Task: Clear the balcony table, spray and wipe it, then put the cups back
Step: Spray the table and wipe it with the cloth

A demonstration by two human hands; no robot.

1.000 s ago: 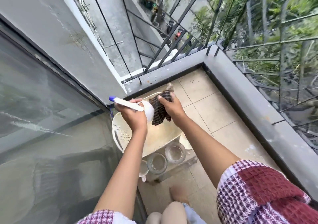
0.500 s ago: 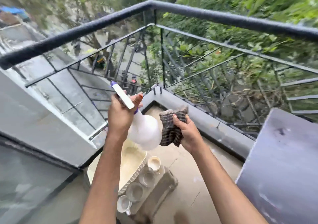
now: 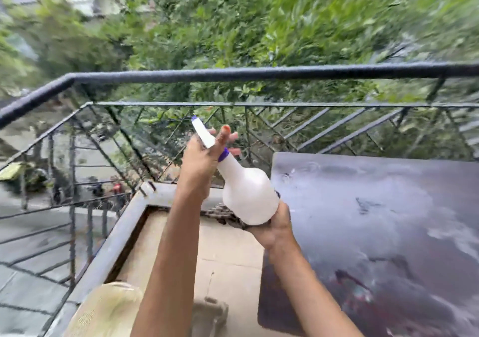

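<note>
head view: the left hand is gripping the spray bottle at its neck, just under the purple collar. some of its fingers are lifting loosely off the white nozzle head, which is pointing up and away toward the railing. the right hand is cupping the bottle's base from below, curled round a dark checked cloth that is peeking out to the left between palm and bottle. the bottle is hanging tilted in the air, just beside the near-left corner of the table, not resting on it. the dark tabletop is showing pale streaks and a sheen; whether that is wetness or reflected sky i cannot tell through the blur. the cups are not showing anywhere here. a cream plastic piece and a blurred grey block are sitting on the floor tiles below the arms.

judging from this, the clearing step is looking done and the spraying step is just starting. the nozzle is aiming the wrong way, so the next move is calling for turning the bottle until its head is facing the tabletop, getting a finger onto the trigger, and freeing the right hand so the cloth is ready for wiping.
</note>
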